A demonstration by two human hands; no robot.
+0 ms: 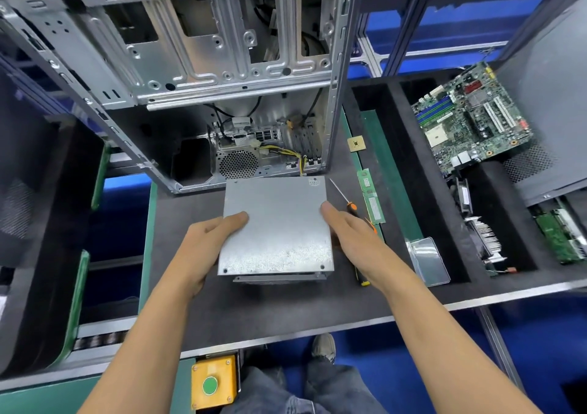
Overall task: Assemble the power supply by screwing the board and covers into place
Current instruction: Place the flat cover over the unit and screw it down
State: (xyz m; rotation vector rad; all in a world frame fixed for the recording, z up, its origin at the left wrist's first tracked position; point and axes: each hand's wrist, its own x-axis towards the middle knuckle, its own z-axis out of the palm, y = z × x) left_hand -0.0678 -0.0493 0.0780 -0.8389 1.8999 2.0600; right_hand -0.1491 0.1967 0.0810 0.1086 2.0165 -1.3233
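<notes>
The power supply [275, 226], a grey metal box with its flat cover up, sits on the dark mat in front of me. My left hand [203, 248] grips its left side, thumb lying on the top cover. My right hand [352, 239] grips its right side, thumb on the cover's right edge. Yellow and black wires [286, 153] run from behind the box into the open computer case [197, 74]. An orange-and-black screwdriver [349, 205] lies on the mat just right of the box, partly hidden under my right hand.
Two RAM sticks [370, 196] and a CPU chip [355, 144] lie right of the case. A clear plastic tray [428, 261] sits at the mat's right edge. A motherboard [470, 118], a heatsink [484, 239] and other parts fill black bins at right. A yellow button box [213, 382] hangs below the bench.
</notes>
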